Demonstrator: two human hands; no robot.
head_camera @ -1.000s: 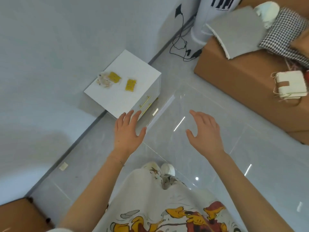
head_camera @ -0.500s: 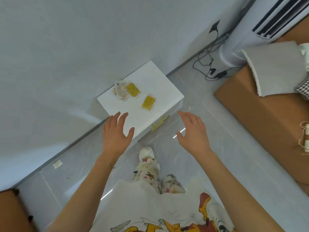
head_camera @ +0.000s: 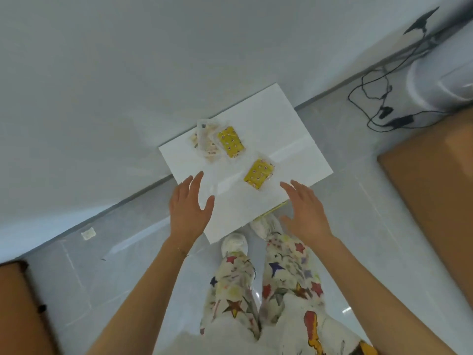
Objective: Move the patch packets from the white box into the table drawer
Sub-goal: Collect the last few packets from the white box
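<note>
While both hands hover palm-down over the near side of a white, flat-topped cabinet (head_camera: 276,139), neither holds anything. The left hand (head_camera: 190,208) has straight, spread fingers and the thumb set apart. It lies over the near-left part of the top, and contact with the surface cannot be judged. The right hand (head_camera: 305,213) is likewise extended and loosely spread above the near-right edge, where a thin gold drawer handle (head_camera: 273,209) shows just below the rim.

All the patch packets lie flat on the cabinet top. A yellow dotted clear-wrapped packet (head_camera: 259,173) lies beyond and between the two hands, apart from both sets of fingertips. A second yellow dotted packet (head_camera: 230,141) lies toward the far-left corner, touching a small overlapping heap of pale clear-wrapped packets (head_camera: 207,140) on its left. How many are in the heap cannot be told.

The cabinet stands against a pale wall on a glossy grey tiled floor (head_camera: 358,226). The person's white shoes (head_camera: 234,243) and star-patterned trousers (head_camera: 289,265) are just in front of it. To the right are a brown cardboard box (head_camera: 435,188), tangled black cables (head_camera: 376,98) and a white rounded appliance base (head_camera: 440,80).
</note>
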